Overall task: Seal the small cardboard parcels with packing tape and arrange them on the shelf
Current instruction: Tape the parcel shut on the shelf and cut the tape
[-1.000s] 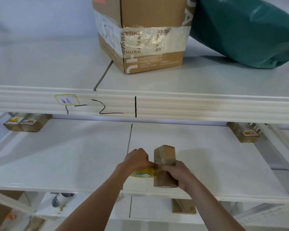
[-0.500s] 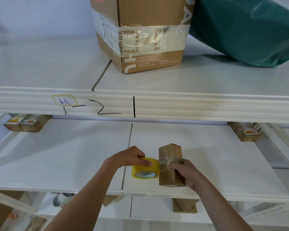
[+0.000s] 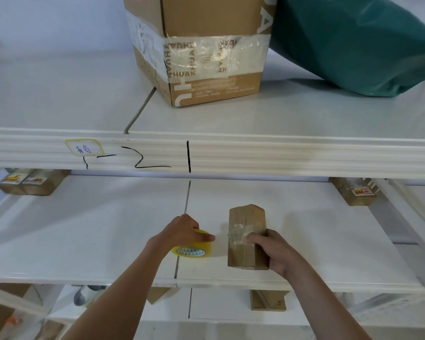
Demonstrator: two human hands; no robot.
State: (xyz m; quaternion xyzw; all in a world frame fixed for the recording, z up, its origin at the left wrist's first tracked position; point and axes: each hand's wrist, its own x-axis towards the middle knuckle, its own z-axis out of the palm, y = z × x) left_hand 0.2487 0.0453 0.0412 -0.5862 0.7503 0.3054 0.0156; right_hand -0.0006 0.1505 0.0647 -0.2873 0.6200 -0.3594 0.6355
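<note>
A small brown cardboard parcel (image 3: 246,224) stands on end on the middle shelf (image 3: 108,231), near its front edge. My right hand (image 3: 270,251) grips the parcel's right side, fingers pressing wrinkled clear tape onto its face. My left hand (image 3: 182,234) holds a yellow roll of packing tape (image 3: 194,250) just left of the parcel. A clear strip of tape stretches from the roll to the parcel.
Two small parcels (image 3: 27,184) sit at the shelf's back left and one parcel (image 3: 353,195) at the back right. On the upper shelf stand a large taped carton (image 3: 201,50) and a green bag (image 3: 358,42). More cardboard pieces (image 3: 268,300) lie on the shelf below.
My left hand has pulled the tape roll leftward away from the parcel, drawing out a strip of tape. My right hand stays on the parcel.
</note>
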